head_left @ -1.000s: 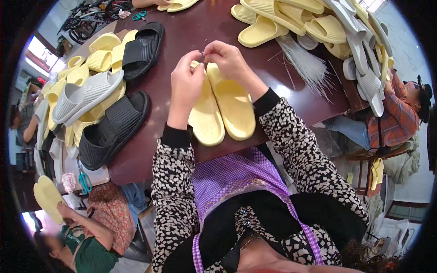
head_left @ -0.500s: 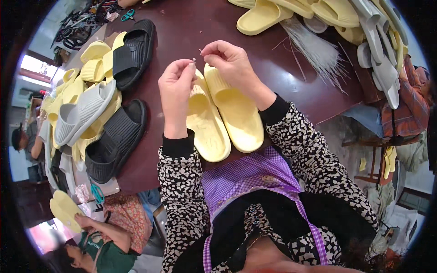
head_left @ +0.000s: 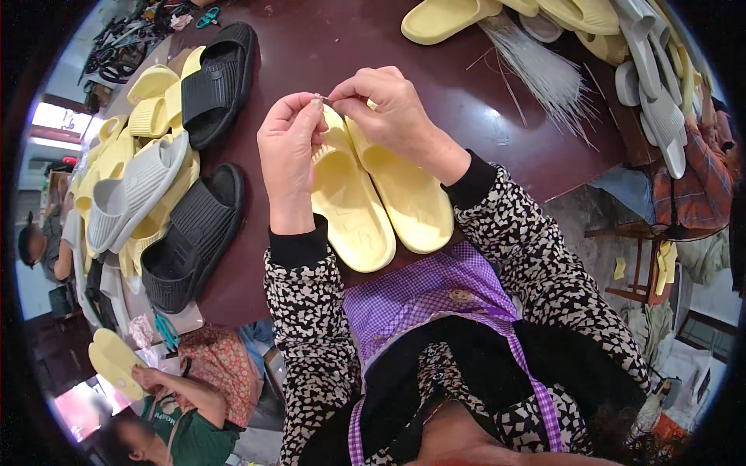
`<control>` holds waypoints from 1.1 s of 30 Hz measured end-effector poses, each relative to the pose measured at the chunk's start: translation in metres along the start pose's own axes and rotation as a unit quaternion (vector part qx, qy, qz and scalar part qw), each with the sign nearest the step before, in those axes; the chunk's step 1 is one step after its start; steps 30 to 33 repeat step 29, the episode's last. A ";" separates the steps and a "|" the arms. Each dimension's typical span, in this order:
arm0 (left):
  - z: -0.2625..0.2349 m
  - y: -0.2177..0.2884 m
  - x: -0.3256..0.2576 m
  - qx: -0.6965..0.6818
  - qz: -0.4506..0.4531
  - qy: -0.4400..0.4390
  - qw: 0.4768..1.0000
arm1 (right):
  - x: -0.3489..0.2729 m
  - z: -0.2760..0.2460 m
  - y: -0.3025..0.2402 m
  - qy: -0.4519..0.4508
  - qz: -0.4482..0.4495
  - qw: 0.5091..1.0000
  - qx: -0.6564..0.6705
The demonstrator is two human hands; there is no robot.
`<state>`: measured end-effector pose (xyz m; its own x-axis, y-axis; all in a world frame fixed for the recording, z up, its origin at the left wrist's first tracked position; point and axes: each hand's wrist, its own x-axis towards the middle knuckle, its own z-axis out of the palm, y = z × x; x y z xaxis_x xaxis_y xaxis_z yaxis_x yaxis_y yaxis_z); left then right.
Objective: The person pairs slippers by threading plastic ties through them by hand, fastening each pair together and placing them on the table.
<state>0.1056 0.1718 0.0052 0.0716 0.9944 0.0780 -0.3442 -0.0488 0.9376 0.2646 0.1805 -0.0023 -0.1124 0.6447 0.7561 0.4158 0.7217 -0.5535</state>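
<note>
A pair of pale yellow slide sandals, a left-hand slide (head_left: pixel 353 221) and a right-hand slide (head_left: pixel 420 206), lies side by side on the dark red table (head_left: pixel 311 39) in front of me. Above their far ends my hands are raised and nearly meet. My left hand (head_left: pixel 289 144) pinches something tiny and pale between thumb and forefinger. A thin dark tip shows at the pinched fingers of my right hand (head_left: pixel 385 109), pointing at the left fingertips. Both pieces are too small to name. My hands partly hide the slides' straps.
Black slides (head_left: pixel 194 237), grey slides (head_left: pixel 136 190) and yellow slides are heaped on the left. A bundle of thin white strands (head_left: pixel 540 74) lies at the far right, beside more slides. Teal scissors (head_left: pixel 207 17) lie far left. A co-worker at lower left holds yellow slides (head_left: pixel 115 361).
My fingertips have come together; the tiny pieces, apart before, now touch or nearly touch. My left hand has shifted slightly left. The co-worker still holds the yellow slides.
</note>
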 end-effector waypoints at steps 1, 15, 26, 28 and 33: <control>0.000 0.000 0.000 0.000 0.000 0.001 1.000 | 0.000 0.001 0.000 0.007 -0.010 1.000 -0.007; 0.001 -0.001 -0.001 0.016 0.003 0.004 1.000 | -0.004 0.004 0.003 -0.015 0.018 1.000 -0.020; 0.003 -0.004 -0.001 0.059 0.024 0.010 0.998 | -0.003 0.002 0.000 -0.041 0.015 0.995 -0.088; 0.001 -0.002 0.001 0.063 0.026 -0.007 0.998 | -0.002 0.003 0.000 -0.039 0.005 0.995 -0.094; -0.002 -0.003 0.002 0.067 0.017 -0.011 0.998 | -0.002 0.003 -0.001 -0.037 0.000 0.995 -0.097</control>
